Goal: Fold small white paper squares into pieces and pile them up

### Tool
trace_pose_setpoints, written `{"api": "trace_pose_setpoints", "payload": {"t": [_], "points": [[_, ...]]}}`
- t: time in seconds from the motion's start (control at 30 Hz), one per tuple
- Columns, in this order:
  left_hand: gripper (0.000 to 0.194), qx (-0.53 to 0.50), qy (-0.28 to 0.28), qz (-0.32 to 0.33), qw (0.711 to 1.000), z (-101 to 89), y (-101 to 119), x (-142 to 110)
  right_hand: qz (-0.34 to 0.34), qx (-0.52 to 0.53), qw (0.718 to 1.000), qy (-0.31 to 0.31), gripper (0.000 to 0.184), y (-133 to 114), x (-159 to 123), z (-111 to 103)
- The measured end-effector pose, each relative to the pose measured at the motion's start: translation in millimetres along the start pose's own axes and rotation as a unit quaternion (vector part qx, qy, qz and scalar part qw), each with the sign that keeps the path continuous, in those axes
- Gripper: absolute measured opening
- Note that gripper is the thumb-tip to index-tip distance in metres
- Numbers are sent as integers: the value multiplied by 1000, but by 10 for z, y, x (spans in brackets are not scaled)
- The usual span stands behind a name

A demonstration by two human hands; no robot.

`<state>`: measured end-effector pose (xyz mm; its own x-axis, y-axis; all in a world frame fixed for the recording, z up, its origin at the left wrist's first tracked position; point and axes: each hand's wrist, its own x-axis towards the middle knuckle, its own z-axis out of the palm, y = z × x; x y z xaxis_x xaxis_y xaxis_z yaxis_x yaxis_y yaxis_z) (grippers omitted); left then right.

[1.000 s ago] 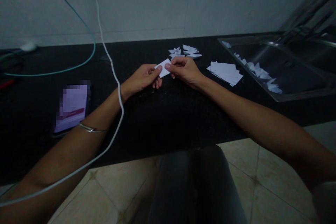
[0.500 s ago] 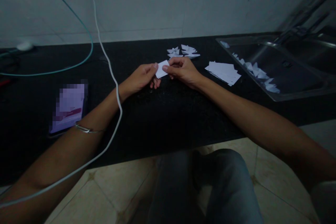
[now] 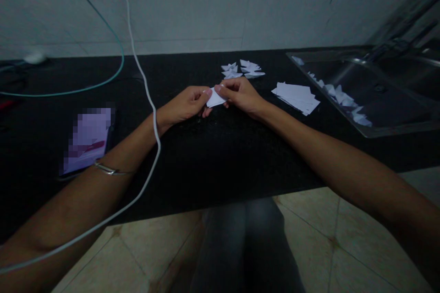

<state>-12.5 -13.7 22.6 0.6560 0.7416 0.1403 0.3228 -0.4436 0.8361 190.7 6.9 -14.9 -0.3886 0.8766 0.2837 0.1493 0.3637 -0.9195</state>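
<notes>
Between my two hands is a small folded piece of white paper (image 3: 216, 98), held just above the dark countertop. My left hand (image 3: 191, 103) pinches its left side, thumb on top and fingers curled beneath. My right hand (image 3: 241, 93) grips its upper right part, the thumb pressing on the face. Right behind the hands lie several folded paper boats (image 3: 252, 68) in a small cluster. To the right of my right hand rests a loose stack of flat white paper pieces (image 3: 297, 96).
A metal sink (image 3: 374, 100) is set in at the right, with more folded paper shapes (image 3: 340, 95) along its left rim. On the left lies a phone (image 3: 87, 139). A white cable (image 3: 146, 87) hangs across my left forearm, and a green cable (image 3: 118, 71) curves behind.
Both thumbs have shifted on the paper, and its outline now looks more pointed at the top. The view has moved slightly, and my legs below the counter have changed position.
</notes>
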Motion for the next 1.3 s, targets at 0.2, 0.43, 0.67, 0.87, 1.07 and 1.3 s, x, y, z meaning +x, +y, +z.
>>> {"api": "trace_pose_setpoints", "payload": {"t": [0.2,0.43,0.67,0.87,1.07,1.3], "points": [[45,-16,0,-2,1000,-1,-55,24,-2,4,1000,9,45,-19,-13,0],[38,5,-32,-5,999,-62,-123,70,-26,7,999,-20,40,-57,-32,0],[40,3,-38,6,999,-34,-113,64,-35,0,999,-36,49,-52,-4,7],[52,-5,-38,-10,999,-20,-8,39,-68,-49,996,-33,56,-40,-15,-34],[57,15,-54,-18,998,-39,-36,65,-50,-74,996,25,53,-59,-43,-36],[56,21,-40,-9,999,-37,-123,73,-2,-22,999,36,52,-87,-32,28]]}}
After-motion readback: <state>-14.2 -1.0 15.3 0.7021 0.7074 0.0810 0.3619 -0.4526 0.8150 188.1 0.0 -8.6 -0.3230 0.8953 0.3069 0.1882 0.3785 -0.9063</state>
